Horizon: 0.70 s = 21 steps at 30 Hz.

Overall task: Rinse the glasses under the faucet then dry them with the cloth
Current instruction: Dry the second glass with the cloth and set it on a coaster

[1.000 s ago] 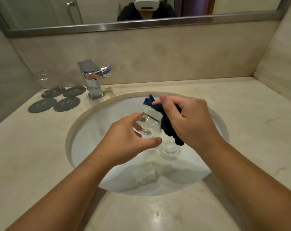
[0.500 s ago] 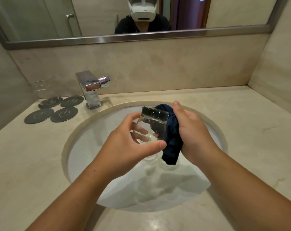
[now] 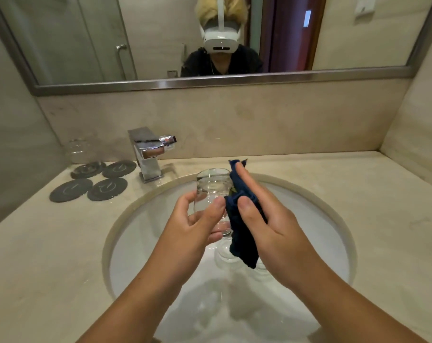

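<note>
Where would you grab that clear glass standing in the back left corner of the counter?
Probably round its sides, coming from the front above the dark round coasters: the clear glass stands upright, with a wall close on its left and the backsplash right behind.

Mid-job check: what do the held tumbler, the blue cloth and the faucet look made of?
Tumbler: clear glass by the look; see-through wall, glinting rim. Cloth: soft dark blue fabric, matte, hanging in limp folds; weave too fine to tell. Faucet: polished metal, probably chrome-plated; its flat faces give mirror reflections.
</note>
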Available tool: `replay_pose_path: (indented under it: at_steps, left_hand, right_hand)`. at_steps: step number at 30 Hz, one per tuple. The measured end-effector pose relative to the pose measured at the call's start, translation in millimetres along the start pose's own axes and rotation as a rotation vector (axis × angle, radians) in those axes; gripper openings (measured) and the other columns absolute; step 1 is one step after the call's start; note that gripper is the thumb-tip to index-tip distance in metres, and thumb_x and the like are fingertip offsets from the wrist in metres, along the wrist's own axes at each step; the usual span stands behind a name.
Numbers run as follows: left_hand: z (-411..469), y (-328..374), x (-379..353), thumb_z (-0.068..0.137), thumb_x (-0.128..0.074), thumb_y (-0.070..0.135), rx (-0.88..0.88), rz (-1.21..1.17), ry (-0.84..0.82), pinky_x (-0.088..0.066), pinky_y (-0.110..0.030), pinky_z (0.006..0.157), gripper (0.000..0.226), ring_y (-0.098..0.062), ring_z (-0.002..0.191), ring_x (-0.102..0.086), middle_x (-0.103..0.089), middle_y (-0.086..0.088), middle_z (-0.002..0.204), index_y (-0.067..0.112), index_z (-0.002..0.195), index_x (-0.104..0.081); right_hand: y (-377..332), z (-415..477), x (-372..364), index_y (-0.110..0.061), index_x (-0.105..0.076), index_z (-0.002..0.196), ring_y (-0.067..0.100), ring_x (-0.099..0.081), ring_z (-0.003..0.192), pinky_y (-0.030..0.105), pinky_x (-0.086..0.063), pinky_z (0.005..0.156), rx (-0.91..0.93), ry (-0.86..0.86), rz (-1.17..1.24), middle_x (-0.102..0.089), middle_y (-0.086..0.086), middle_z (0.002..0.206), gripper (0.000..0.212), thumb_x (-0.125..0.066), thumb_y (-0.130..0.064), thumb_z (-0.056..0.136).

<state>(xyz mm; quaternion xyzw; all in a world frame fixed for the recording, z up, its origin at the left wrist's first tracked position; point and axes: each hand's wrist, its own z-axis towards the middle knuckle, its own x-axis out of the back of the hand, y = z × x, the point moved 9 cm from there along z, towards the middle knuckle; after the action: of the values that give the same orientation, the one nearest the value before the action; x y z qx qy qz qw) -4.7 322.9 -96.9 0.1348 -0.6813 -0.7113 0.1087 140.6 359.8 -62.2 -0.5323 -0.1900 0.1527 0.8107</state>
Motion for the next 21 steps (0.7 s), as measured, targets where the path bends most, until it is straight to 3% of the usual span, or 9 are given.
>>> replay_pose_path:
  at_steps: [2,4,5,7,9,13,15,18,21]
  left_hand:
    - [-0.4,1.8,-1.9,0.074,-0.075,0.063,-0.011,-0.025,-0.015,-0.06,-0.039,0.098,0.073,-0.02,0.099,-0.081,-0.083,0.003,0.107,0.031,0.137,-0.056]
    - [-0.9,4.4,-1.8,0.068,-0.077,0.068,-0.035,-0.037,-0.016,-0.061,-0.036,0.095,0.075,-0.019,0.095,-0.081,-0.083,0.004,0.102,0.033,0.132,-0.058]
    - [-0.8,4.5,-2.3,0.068,-0.079,0.069,-0.042,-0.039,-0.02,-0.062,-0.035,0.093,0.075,-0.019,0.095,-0.081,-0.083,0.004,0.102,0.034,0.131,-0.058]
    - [-2.6,6.7,-7.1,0.072,-0.08,0.069,-0.049,-0.033,-0.055,-0.061,-0.034,0.092,0.075,-0.021,0.101,-0.08,-0.083,0.0,0.109,0.033,0.134,-0.058]
    - [-3.4,6.1,-10.8,0.071,-0.075,0.069,-0.045,-0.021,-0.085,-0.06,-0.033,0.093,0.076,-0.021,0.109,-0.079,-0.082,-0.001,0.116,0.034,0.136,-0.057]
    - [-6.0,6.8,-15.1,0.088,-0.064,0.076,-0.047,0.103,-0.118,-0.053,-0.028,0.102,0.046,0.008,0.112,-0.07,-0.077,0.021,0.122,0.056,0.129,-0.055]
    - [-6.4,10.6,-13.1,0.083,-0.059,0.073,-0.049,0.202,-0.097,-0.051,-0.016,0.093,0.035,0.016,0.107,-0.066,-0.071,0.023,0.127,0.074,0.118,-0.056]
    - [-4.5,14.6,-3.8,0.081,-0.072,0.067,-0.079,0.164,-0.062,-0.05,-0.007,0.08,0.046,0.007,0.103,-0.071,-0.076,0.016,0.119,0.06,0.124,-0.059]
    - [-2.7,14.2,4.0,0.072,-0.084,0.07,-0.103,0.088,-0.046,-0.054,-0.025,0.093,0.071,-0.006,0.107,-0.076,-0.078,0.011,0.118,0.053,0.134,-0.056]
  right_hand:
    - [-4.9,-0.8,2.1,-0.042,-0.05,0.152,-0.02,-0.053,0.126,0.002,-0.043,0.094,0.059,0.038,-0.095,-0.049,-0.032,0.154,0.044,-0.053,-0.027,0.111]
    - [-6.6,0.1,4.0,-0.041,-0.054,0.151,-0.017,-0.039,0.142,0.007,-0.035,0.11,0.087,0.07,-0.142,-0.044,-0.03,0.159,0.046,-0.05,-0.035,0.105]
    - [-5.7,0.5,5.6,-0.042,-0.055,0.15,-0.013,-0.043,0.141,0.013,-0.038,0.113,0.084,0.085,-0.127,-0.049,-0.029,0.156,0.047,-0.049,-0.036,0.104]
    - [0.5,2.4,10.5,-0.048,-0.057,0.147,-0.003,-0.065,0.115,0.024,-0.052,0.101,0.043,0.108,-0.033,-0.07,-0.021,0.135,0.04,-0.05,-0.035,0.109]
    - [8.0,4.2,13.4,-0.05,-0.059,0.143,0.008,-0.07,0.086,0.025,-0.056,0.078,-0.032,0.112,0.051,-0.079,-0.012,0.106,0.038,-0.048,-0.03,0.112]
    - [11.0,1.7,15.7,-0.049,-0.059,0.141,0.008,-0.073,0.08,0.02,-0.057,0.069,-0.084,0.137,0.09,-0.079,-0.012,0.108,0.04,-0.052,-0.026,0.109]
    - [8.5,0.1,16.7,-0.046,-0.057,0.145,0.007,-0.075,0.087,0.019,-0.057,0.074,-0.071,0.148,0.054,-0.078,-0.014,0.114,0.043,-0.053,-0.025,0.109]
    - [4.4,-1.7,15.6,-0.044,-0.054,0.149,0.001,-0.075,0.088,0.017,-0.056,0.065,-0.051,0.13,0.026,-0.077,-0.006,0.112,0.047,-0.053,-0.019,0.109]
    - [-2.7,-3.3,13.6,-0.042,-0.056,0.148,0.002,-0.075,0.077,0.015,-0.051,0.061,-0.014,0.119,0.037,-0.075,-0.002,0.109,0.047,-0.054,-0.015,0.109]
